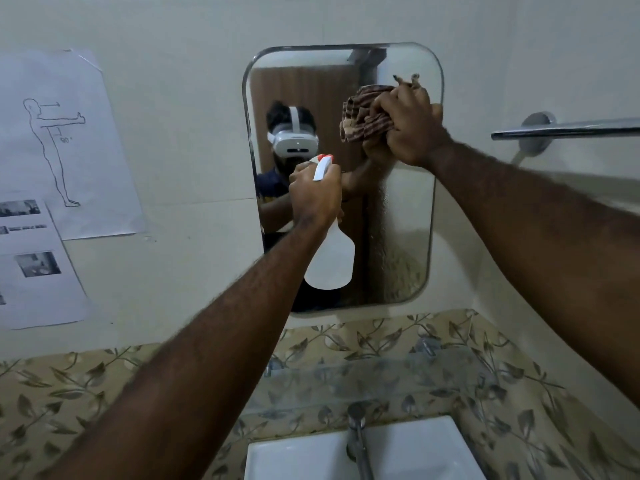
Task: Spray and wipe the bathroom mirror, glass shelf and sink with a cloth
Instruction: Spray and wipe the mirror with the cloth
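Both forearms reach up from the frame's bottom: the left hand (313,194) is wrapped around a white spray bottle (330,261) at centre, while the right hand (410,128) presses a bunched striped cloth (363,114) against the mirror (401,237) toward 1 o'clock. Droplets streak the mirror's lower right, so wiping seems only begun; the glass shelf (381,375) and sink (294,459) at 6 o'clock look untouched below the tiled wall (104,393).

The sink (304,455) is cut off by the bottom edge at six o'clock, the towel bar (568,129) by the right edge at three. The left hand (317,195) hides the spray bottle (330,261) neck; the wall papers' (38,258) print is too small to read.
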